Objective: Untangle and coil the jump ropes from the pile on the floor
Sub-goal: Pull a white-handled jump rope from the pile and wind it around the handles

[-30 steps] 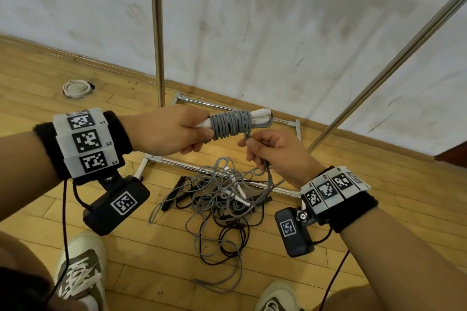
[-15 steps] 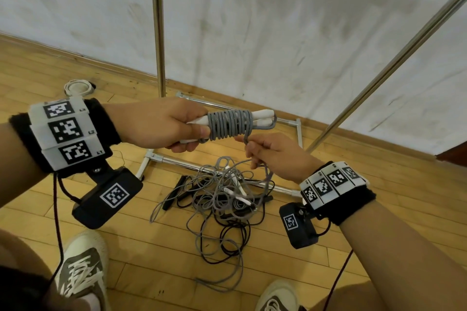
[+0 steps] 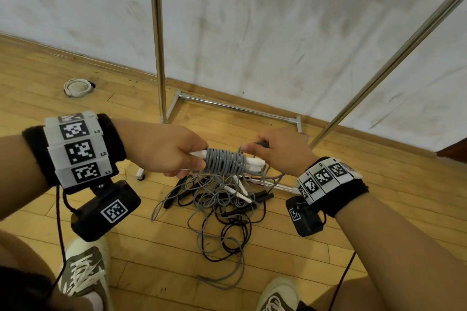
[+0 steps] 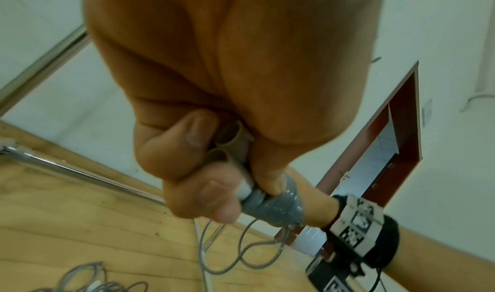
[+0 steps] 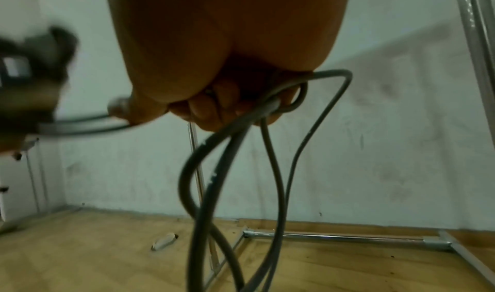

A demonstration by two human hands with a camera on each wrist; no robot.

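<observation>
My left hand (image 3: 174, 154) grips the two white handles (image 3: 254, 162) of a grey jump rope, side by side; their ends show between my fingers (image 4: 230, 148). Grey cord is wound in a tight coil (image 3: 225, 161) around them. My right hand (image 3: 280, 150) is just right of the coil and holds the loose grey cord (image 5: 270, 108), with loops hanging below it. Under both hands a tangled pile of grey and black ropes (image 3: 222, 199) with white and black handles lies on the wooden floor.
A chrome rack stands behind the pile, with an upright pole (image 3: 158, 40), a slanted pole (image 3: 394, 58) and base bars (image 3: 235, 107) on the floor by the white wall. A round white fitting (image 3: 77, 87) sits in the floor at left. My shoes (image 3: 84, 267) flank the pile.
Both hands have dropped lower, over the pile. My right hand has swung from below the coil up to its far right side, carrying the cord round the handles.
</observation>
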